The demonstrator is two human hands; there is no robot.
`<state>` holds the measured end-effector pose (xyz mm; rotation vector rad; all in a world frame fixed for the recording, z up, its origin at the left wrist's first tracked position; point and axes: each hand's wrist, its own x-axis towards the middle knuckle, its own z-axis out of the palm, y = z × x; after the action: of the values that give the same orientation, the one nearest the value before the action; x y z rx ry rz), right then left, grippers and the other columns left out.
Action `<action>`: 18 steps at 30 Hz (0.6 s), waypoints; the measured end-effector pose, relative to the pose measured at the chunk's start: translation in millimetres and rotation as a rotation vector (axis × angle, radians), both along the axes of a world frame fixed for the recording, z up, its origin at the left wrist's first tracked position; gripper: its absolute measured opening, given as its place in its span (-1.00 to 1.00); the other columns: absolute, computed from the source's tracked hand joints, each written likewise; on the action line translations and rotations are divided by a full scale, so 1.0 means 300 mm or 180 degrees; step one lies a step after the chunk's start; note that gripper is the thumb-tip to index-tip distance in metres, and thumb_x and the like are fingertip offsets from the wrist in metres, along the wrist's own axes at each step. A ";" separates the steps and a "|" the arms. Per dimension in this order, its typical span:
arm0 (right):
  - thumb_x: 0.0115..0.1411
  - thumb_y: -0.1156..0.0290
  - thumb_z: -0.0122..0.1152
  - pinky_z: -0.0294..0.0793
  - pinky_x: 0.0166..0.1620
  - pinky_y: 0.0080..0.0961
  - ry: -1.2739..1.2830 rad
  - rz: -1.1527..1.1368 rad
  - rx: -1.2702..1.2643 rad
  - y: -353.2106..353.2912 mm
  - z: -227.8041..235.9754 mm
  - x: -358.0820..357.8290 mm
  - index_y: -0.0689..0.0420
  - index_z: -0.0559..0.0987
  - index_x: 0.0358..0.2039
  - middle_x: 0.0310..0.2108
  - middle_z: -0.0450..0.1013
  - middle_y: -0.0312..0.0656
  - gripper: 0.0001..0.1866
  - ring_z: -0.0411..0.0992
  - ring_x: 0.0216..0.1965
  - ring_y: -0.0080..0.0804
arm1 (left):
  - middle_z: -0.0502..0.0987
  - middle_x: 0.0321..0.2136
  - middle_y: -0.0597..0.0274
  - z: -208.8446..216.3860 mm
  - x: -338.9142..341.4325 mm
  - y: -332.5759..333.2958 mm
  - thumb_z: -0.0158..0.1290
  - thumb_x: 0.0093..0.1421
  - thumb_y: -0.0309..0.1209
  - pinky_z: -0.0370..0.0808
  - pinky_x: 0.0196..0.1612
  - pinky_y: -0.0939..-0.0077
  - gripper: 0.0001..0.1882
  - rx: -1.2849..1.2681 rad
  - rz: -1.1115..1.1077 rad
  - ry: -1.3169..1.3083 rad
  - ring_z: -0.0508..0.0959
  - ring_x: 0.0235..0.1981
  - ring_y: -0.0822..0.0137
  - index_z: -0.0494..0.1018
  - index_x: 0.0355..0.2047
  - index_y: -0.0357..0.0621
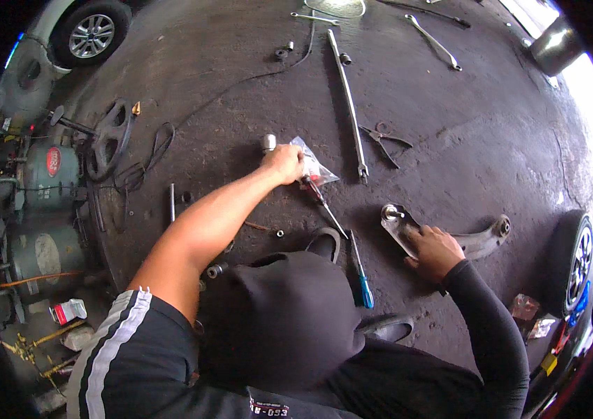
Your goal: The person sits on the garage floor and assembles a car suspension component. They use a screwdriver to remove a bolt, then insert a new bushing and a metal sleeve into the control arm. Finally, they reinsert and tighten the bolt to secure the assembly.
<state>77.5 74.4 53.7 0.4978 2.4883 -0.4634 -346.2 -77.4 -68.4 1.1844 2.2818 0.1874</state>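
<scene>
My left hand point(285, 165) is closed, with its arm stretched forward; its fingers hide whatever is in them. A clear plastic bag point(316, 166) shows beside its fingers. A red-handled screwdriver point(316, 194) lies right by the hand, its tip toward me. Close to the knuckles is a silver socket point(269, 142). My right hand point(436, 249) grips a grey metal suspension control arm point(481, 244) on the floor. The ball joint point(392, 213) shows at its left end, a bushing point(503, 225) at the other. A blue-handled screwdriver point(361, 272) lies between my hands.
Ahead lie a long breaker bar point(345, 98), circlip pliers point(386, 144) and box wrenches point(433, 42). A green compressor point(52, 178) stands left, near a cable point(146, 164). At right are a wheel point(576, 262) and small packets point(542, 327). A car wheel point(92, 35) is far left.
</scene>
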 end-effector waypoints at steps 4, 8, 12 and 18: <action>0.36 0.01 0.44 0.59 0.24 0.02 0.0261 -0.0275 -0.0372 0.001 0.024 -0.038 0.10 0.56 0.34 0.10 0.59 0.11 -0.34 0.59 0.17 0.15 | 0.77 -0.02 -0.13 0.104 -0.031 0.046 0.27 0.33 -0.15 0.65 0.16 0.02 -0.62 0.0768 0.0055 0.0126 0.75 0.08 -0.13 0.73 0.01 -0.12; 0.39 -0.07 0.44 0.59 0.28 -0.06 0.1056 -0.0829 -0.0889 0.004 0.028 -0.158 0.23 0.52 0.38 0.18 0.60 0.19 -0.24 0.61 0.21 0.12 | 0.77 -0.14 -0.03 0.327 0.007 0.045 0.27 0.37 -0.20 0.64 0.06 0.21 -0.65 0.0939 0.0193 -0.0725 0.76 -0.09 0.14 0.69 -0.03 -0.23; 0.48 -0.07 0.42 0.65 0.23 -0.21 0.1462 -0.1912 -0.2214 0.004 0.021 -0.333 0.31 0.50 0.40 0.20 0.65 0.12 -0.23 0.67 0.17 -0.09 | 0.74 -0.24 0.15 0.528 0.133 0.029 0.27 0.42 -0.26 0.60 -0.01 0.34 -0.70 0.0968 0.0186 -0.1353 0.64 -0.22 0.40 0.66 -0.04 -0.27; 0.59 0.23 0.31 0.72 0.20 -0.28 0.2109 -0.2808 -0.4425 -0.033 -0.020 -0.427 0.27 0.62 0.26 0.16 0.66 -0.13 -0.58 0.67 0.10 -0.32 | 0.68 -0.27 0.36 0.654 0.206 0.007 0.18 0.58 -0.24 0.55 -0.22 0.53 -0.70 0.1079 0.0209 -0.2261 0.56 -0.29 0.58 0.69 0.04 -0.24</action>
<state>-50.7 64.4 47.8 0.8289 1.5846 -2.6968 -284.3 -75.2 127.8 0.9826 1.6891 0.8958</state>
